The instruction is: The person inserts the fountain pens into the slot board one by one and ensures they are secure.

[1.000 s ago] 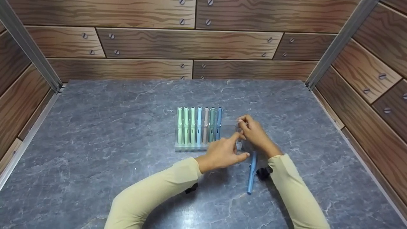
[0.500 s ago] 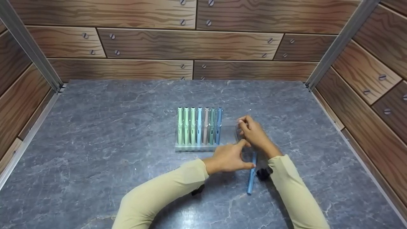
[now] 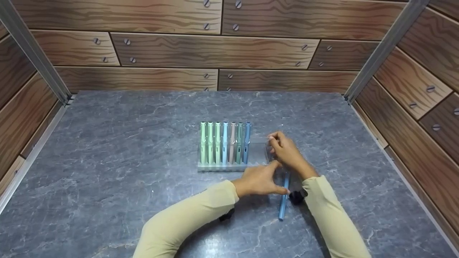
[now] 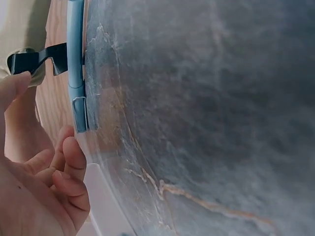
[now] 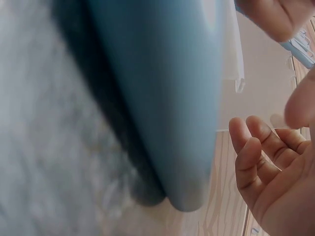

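Over the table my left hand (image 3: 260,179) spreads thumb and index finger beside a loose blue pen (image 3: 282,208). In the head view the thumb overlaps that pen's middle; in the left wrist view the blue pen (image 4: 75,54) lies apart from the loosely curled fingers (image 4: 71,177). My right hand (image 3: 287,150) grips the right edge of a clear pen holder (image 3: 222,167) with bent thumb and index finger. In the right wrist view the blue pen (image 5: 162,98) looms close to the camera, and the curled right fingers (image 5: 266,162) show beyond it.
Several pens stand in a row in the holder: light green pens (image 3: 210,143), a light blue pen (image 3: 225,143), a taupe pen (image 3: 232,143), a dark green pen (image 3: 239,143) and a darker blue pen (image 3: 247,143). Wood-print walls (image 3: 215,50) enclose the grey marbled table (image 3: 107,143).
My left hand has moved right and toward me, from the holder's front right part to the loose blue pen. The right hand has stayed at the holder's edge.
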`<state>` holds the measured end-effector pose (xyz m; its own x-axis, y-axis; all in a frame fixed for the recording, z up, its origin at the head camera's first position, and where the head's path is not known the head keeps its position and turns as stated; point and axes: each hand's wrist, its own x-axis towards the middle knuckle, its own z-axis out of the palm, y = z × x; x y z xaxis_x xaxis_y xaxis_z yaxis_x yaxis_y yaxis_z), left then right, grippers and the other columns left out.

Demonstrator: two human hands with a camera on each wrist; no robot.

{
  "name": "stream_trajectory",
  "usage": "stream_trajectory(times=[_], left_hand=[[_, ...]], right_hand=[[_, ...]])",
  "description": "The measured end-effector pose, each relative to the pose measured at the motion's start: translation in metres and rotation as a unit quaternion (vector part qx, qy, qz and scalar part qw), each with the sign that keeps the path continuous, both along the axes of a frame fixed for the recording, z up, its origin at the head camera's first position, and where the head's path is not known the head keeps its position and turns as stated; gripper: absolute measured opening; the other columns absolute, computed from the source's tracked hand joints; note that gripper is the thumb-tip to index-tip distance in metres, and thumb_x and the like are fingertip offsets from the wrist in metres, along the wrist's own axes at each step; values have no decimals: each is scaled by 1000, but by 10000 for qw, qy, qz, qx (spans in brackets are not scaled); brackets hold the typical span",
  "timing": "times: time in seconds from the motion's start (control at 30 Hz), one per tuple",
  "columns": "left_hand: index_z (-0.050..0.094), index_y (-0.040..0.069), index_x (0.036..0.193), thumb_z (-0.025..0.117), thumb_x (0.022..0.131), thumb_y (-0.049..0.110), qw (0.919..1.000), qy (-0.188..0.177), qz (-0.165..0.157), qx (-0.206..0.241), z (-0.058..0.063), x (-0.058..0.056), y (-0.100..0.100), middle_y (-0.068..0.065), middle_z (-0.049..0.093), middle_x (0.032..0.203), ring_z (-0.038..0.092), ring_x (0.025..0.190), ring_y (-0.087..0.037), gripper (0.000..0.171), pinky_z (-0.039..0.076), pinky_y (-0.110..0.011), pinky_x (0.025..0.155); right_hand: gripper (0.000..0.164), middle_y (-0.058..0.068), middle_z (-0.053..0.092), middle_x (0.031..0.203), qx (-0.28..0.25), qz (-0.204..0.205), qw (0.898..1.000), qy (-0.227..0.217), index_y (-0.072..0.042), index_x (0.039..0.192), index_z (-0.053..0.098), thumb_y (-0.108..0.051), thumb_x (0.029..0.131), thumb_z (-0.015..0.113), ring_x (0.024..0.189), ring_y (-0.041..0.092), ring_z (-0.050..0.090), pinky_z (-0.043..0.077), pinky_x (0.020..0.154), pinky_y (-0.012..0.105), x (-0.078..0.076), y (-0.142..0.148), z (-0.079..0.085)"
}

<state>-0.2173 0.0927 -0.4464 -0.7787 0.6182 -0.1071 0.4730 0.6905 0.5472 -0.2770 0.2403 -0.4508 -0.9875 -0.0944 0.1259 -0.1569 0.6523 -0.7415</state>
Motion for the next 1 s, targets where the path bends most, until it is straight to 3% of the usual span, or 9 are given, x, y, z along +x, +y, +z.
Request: stream_trajectory(times=[0.23, 0.5, 1.0], left_hand=[[39, 28, 143, 71, 72, 65, 9994, 41, -193, -271, -6, -3, 4, 1, 68, 114, 63, 83, -14, 86, 43, -27, 54], [46, 22, 129, 71, 74, 62, 9979, 97, -434, -480, -11, -2, 9, 1, 66, 93, 58, 70, -12, 73, 42, -27, 50], [44, 23, 134, 73, 75, 56, 9963, -154, -621, -579, -6, -7, 14, 0, 68, 107, 61, 84, -12, 74, 43, -27, 60]], right_hand=[[25, 20, 64, 98, -132, -23, 9999, -1, 0, 115, 56, -17, 103, 44, 76, 31, 64, 47, 65, 25, 0, -1, -1], [25, 19, 63, 97, -134, -20, 9999, 40, 1, 115, 56, -17, 102, 44, 72, 27, 63, 47, 61, 24, 1, -1, -1], [25, 16, 64, 96, -27, 0, 10000, 70, -1, 115, 56, -18, 103, 43, 73, 24, 64, 48, 62, 25, -1, 1, -3]])
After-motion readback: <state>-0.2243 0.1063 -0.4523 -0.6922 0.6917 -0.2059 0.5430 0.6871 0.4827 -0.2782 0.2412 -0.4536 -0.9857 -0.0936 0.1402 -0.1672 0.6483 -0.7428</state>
